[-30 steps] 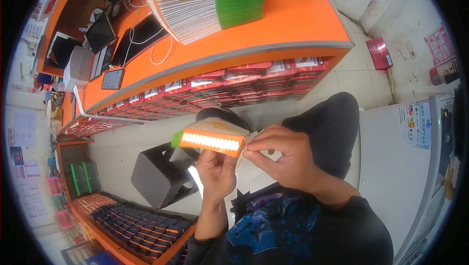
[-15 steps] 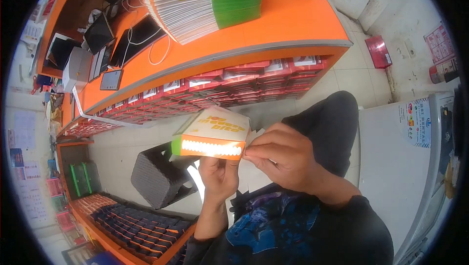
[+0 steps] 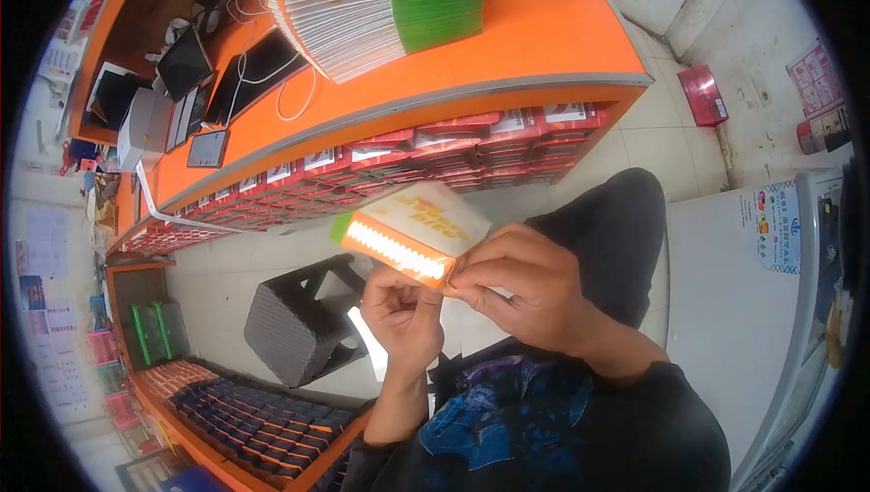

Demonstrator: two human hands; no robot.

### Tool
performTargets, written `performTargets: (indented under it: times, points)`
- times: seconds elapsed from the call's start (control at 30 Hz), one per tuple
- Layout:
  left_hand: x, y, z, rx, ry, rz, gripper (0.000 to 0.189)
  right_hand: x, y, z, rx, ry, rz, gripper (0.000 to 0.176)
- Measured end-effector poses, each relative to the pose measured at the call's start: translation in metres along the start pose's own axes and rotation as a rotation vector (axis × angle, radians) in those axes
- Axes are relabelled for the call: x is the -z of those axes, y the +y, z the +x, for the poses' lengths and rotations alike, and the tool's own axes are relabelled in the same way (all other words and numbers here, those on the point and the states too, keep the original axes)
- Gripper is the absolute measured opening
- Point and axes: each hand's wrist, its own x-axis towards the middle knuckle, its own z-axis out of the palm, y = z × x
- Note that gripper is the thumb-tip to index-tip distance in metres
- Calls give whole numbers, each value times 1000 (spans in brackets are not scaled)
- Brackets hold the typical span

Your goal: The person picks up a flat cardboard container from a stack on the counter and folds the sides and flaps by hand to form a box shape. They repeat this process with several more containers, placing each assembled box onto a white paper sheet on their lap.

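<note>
A small carton (image 3: 435, 220), white on top with yellow lettering, an orange side and a green end, is held up in front of my lap. Bright glare covers part of its orange side. My left hand (image 3: 405, 315) has its fingers and thumb on the lower edge of the carton. At the carton's near right corner, my right hand (image 3: 526, 284) pinches the edge between thumb and fingers. The far side of the carton is blurred.
Beyond the hands runs an orange counter (image 3: 544, 48) bearing a fanned row of folded cartons (image 3: 344, 25), a phone (image 3: 207, 149) and cables. Red boxes (image 3: 435, 161) fill its shelf. A black stool (image 3: 294, 324) stands on the floor; a white appliance (image 3: 725, 293) is at right.
The carton has tilted, its right end lower and its green end higher and further right. Both hands have turned slightly with it and still grip it.
</note>
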Motion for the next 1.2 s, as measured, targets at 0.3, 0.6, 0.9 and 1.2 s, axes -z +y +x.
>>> performTargets:
  times: [0.3, 0.6, 0.9, 1.2]
  points:
    - [-4, 9, -16, 131, -6, 52, 16, -9, 4, -6, 57, 123, -49, 25]
    - [-9, 11, -11, 59, 67, 242, 13, -2, 32, -7, -22, -37, 197, 53]
    - [13, -10, -6, -383, -495, 1080, 24, -2, 35, -2, -479, -54, 223, 41]
    - [15, -6, 11, 581, 180, -336, 46, -16, 34, -18, 300, -108, -260, 22]
